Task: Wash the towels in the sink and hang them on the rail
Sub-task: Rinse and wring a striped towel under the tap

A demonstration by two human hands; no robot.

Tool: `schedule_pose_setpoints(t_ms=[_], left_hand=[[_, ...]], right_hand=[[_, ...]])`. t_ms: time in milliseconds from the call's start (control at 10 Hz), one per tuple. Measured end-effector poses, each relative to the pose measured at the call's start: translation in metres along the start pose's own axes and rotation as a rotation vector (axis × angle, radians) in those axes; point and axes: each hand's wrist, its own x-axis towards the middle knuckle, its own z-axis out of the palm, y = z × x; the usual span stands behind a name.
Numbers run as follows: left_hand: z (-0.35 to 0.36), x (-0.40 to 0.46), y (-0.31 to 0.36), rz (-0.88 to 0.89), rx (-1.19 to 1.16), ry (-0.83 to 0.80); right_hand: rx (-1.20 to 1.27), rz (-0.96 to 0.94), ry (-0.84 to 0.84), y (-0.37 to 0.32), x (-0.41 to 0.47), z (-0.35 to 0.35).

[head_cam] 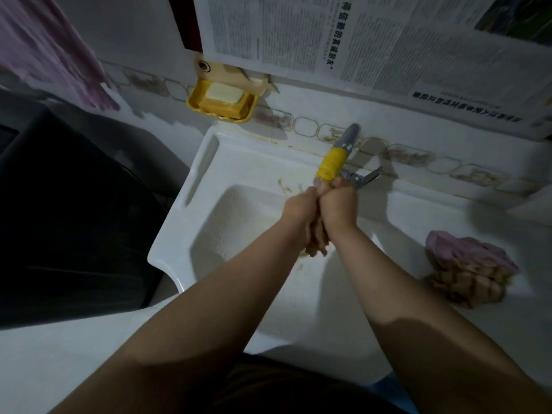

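Over the white sink (pixel 191 186), both my hands grip one twisted beige towel (pixel 317 239) just under the tap. My left hand (pixel 300 206) and my right hand (pixel 340 201) are pressed side by side, fingers curled round the towel's upper part. Its lower end hangs bunched between my wrists above the basin. A second pile of cloth, a pink towel (pixel 466 252) lying on a beige one (pixel 466 286), rests on the sink's right ledge. Another pink towel (pixel 50 49) hangs at the top left.
The tap (pixel 337 158) with a yellow sleeve sticks out from the tiled wall above my hands. A yellow soap dish (pixel 222 100) with a bar of soap is fixed to the wall. Newspaper (pixel 358 40) covers the wall above. A dark appliance (pixel 68 210) stands left of the sink.
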Motion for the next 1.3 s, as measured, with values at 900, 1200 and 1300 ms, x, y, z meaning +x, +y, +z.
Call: schedule_pose_setpoints(t_ms=[900,1200,1300], left_hand=[[-0.088,0.001,-0.007,-0.166,0.193,-0.442],[-0.094,-0.005,-0.017,0.195,0.124,-0.391],[-0.086,-0.005,-0.011,0.296,0.123,-0.177]], right_hand=[[0.513,0.367,-0.419,0.022,0.039,-0.025],[0.469,0.267,-0.557,0.030,0.034,-0.038],[0.137,0.038,-0.518,0.030,0.029,-0.042]])
